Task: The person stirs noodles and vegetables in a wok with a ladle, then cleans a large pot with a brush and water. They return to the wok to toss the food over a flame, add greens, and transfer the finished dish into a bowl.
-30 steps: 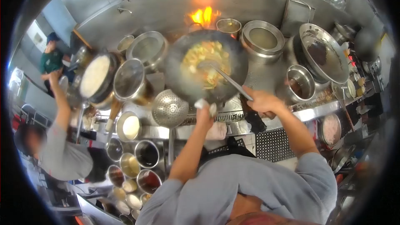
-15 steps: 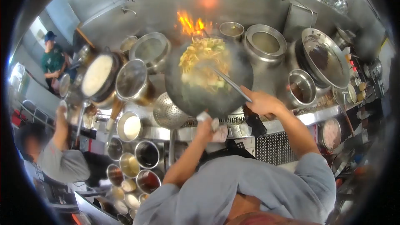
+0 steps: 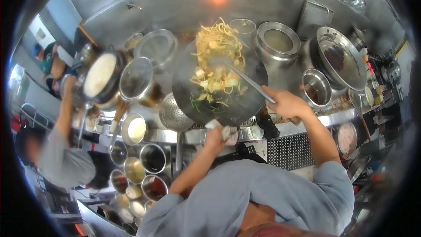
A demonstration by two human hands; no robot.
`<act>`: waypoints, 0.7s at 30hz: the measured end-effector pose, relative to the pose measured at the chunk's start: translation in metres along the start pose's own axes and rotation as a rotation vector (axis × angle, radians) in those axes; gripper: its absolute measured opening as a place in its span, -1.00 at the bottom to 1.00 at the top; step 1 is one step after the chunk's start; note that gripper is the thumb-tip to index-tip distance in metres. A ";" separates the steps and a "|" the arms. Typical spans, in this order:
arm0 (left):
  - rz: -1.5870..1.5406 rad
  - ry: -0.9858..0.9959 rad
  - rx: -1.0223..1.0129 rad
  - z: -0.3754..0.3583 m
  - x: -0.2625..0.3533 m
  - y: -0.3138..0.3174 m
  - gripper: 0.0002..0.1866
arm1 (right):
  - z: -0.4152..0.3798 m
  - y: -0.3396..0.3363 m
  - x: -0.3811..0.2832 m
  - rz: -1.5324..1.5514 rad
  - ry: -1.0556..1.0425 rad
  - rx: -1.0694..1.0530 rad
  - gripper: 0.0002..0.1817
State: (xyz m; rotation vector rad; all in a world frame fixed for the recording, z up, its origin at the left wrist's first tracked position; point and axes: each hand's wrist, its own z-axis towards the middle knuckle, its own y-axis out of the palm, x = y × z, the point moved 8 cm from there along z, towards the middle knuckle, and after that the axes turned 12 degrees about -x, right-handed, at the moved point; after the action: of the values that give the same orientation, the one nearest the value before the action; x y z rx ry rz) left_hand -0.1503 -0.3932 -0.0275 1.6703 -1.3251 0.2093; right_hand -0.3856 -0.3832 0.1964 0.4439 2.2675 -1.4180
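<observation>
A large dark wok (image 3: 184, 94) sits over the burner in the middle. Long noodles (image 3: 219, 39) with cabbage, greens and pale pieces are spread up its far side, the top ones rising past the rim. My left hand (image 3: 214, 138) is closed at the wok's near edge, gripping it through a folded whitish cloth (image 3: 227, 135). In my right hand (image 3: 287, 103) is the end of a long metal ladle (image 3: 250, 82), which slants down to the left over the wok. The ladle's head is blurred among the food and steam.
A perforated strainer (image 3: 174, 112) lies left of the wok. Lidded pots (image 3: 156, 48), a pot of white liquid (image 3: 101, 75) and seasoning containers (image 3: 153, 159) stand leftward. To the right are a steel pot (image 3: 316, 87) and a big tilted pan (image 3: 342, 57). A co-worker (image 3: 66, 162) reaches in at left.
The noodles have gone up and toward the wok's far side, spreading out. The flames behind the wok are gone from view. My right hand has shifted slightly right; the co-worker's arm reaches higher.
</observation>
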 end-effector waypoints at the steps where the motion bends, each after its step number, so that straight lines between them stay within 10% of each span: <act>1: -0.106 0.081 -0.003 0.006 0.013 0.006 -0.73 | -0.019 0.000 -0.006 0.106 0.080 -0.099 -0.29; 8: -0.130 0.015 -0.161 0.087 0.086 0.036 -0.85 | -0.033 -0.008 -0.010 0.211 0.108 -0.391 -0.27; 15: 0.056 0.171 -0.060 0.036 0.009 -0.003 -0.53 | 0.010 0.012 0.007 0.236 0.151 0.028 -0.33; 21: -0.063 0.214 0.009 0.085 0.062 -0.013 -0.82 | -0.066 0.001 0.001 0.514 -0.017 0.430 -0.24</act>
State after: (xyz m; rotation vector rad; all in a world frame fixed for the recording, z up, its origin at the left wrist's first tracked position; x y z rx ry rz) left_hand -0.1495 -0.4987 -0.0395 1.6447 -1.1117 0.3468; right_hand -0.3980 -0.3227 0.2209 1.0547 1.6477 -1.5960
